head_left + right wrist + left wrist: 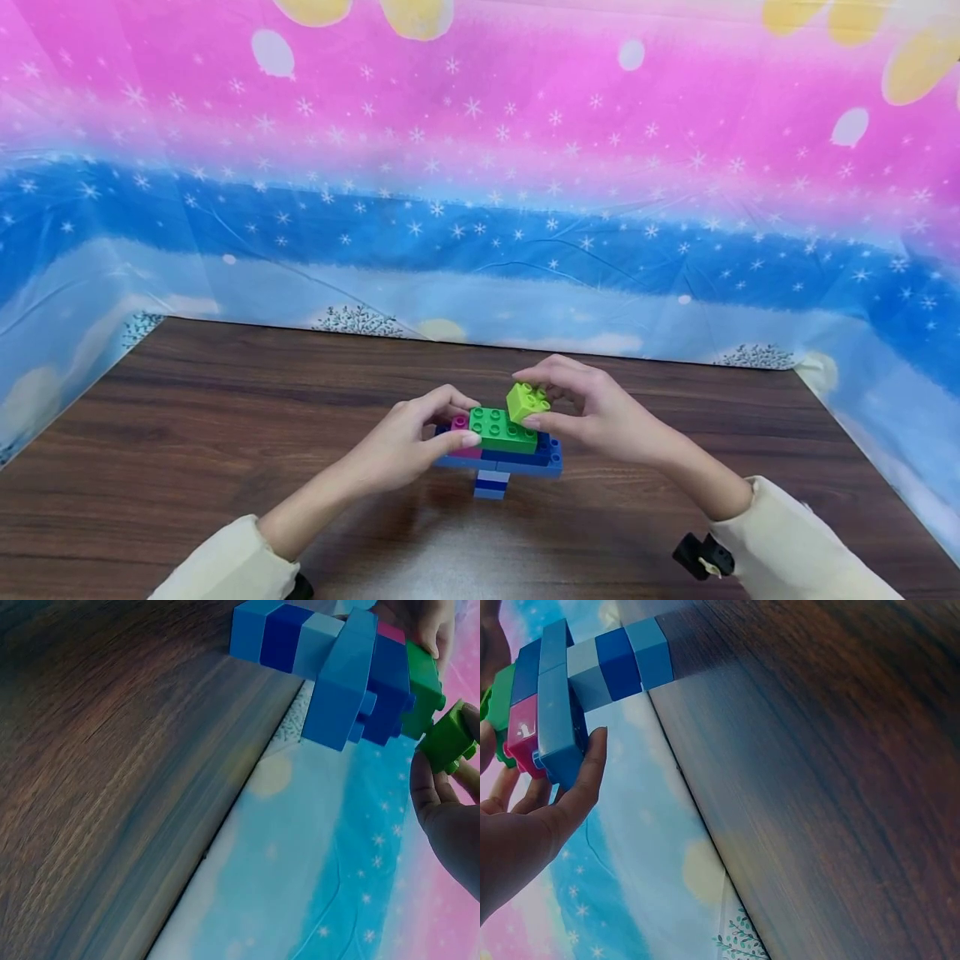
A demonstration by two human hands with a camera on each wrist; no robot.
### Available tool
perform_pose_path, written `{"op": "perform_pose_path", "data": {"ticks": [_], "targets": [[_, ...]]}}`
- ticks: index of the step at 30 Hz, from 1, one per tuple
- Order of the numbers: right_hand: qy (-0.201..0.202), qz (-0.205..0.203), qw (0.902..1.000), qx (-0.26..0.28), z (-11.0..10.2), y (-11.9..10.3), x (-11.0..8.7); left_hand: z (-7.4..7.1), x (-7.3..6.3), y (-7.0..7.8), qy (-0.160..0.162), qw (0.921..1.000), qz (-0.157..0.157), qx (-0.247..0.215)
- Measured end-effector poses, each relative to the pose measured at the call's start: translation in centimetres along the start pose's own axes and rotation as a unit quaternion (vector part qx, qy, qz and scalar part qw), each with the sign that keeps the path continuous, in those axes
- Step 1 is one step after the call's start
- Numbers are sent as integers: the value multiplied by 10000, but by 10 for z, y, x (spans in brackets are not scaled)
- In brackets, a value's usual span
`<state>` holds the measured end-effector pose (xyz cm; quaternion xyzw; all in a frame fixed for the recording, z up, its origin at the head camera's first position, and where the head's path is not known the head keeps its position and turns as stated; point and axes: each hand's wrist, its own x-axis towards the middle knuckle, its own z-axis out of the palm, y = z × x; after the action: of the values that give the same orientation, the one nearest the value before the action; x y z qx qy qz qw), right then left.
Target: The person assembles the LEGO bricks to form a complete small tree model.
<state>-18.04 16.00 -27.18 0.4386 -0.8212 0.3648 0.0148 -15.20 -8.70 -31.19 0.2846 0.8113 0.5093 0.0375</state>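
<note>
A stepped structure of toy building bricks stands on a narrow column (491,485) of light and dark blue bricks. Wider blue bricks (525,469) cross the column. Above them sit a magenta brick (523,727) and a dark blue brick (386,690), topped by a green brick (495,437). My left hand (405,442) grips the green brick's left end, thumb in front and fingers behind. Between thumb and fingertips, my right hand (607,412) pinches a lime green brick (527,403). That brick is tilted, just over the right part of the green one.
The structure stands on a dark wood-grain table (225,417). A pink and blue cloth (480,250) with snowflakes rises behind the table's far edge and along its sides. A black strap device (703,557) is at the right sleeve.
</note>
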Motion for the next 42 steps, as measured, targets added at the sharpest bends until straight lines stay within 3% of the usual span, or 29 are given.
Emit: {"op": "perform_pose_path", "data": {"ticks": [8, 17, 31, 42], "targets": [[152, 64, 9997, -204, 5, -5, 4, 0, 0, 0, -4, 10000, -47, -15], [180, -269, 9992, -245, 11, -11, 10, 0, 0, -1, -39, 10000, 20, -32], [190, -340, 9988, -313, 21, -9, 11, -1, -1, 1, -64, 9998, -3, -168], [77, -1, 9998, -168, 18, -11, 6, 0, 1, -1, -56, 9999, -92, -101]]}}
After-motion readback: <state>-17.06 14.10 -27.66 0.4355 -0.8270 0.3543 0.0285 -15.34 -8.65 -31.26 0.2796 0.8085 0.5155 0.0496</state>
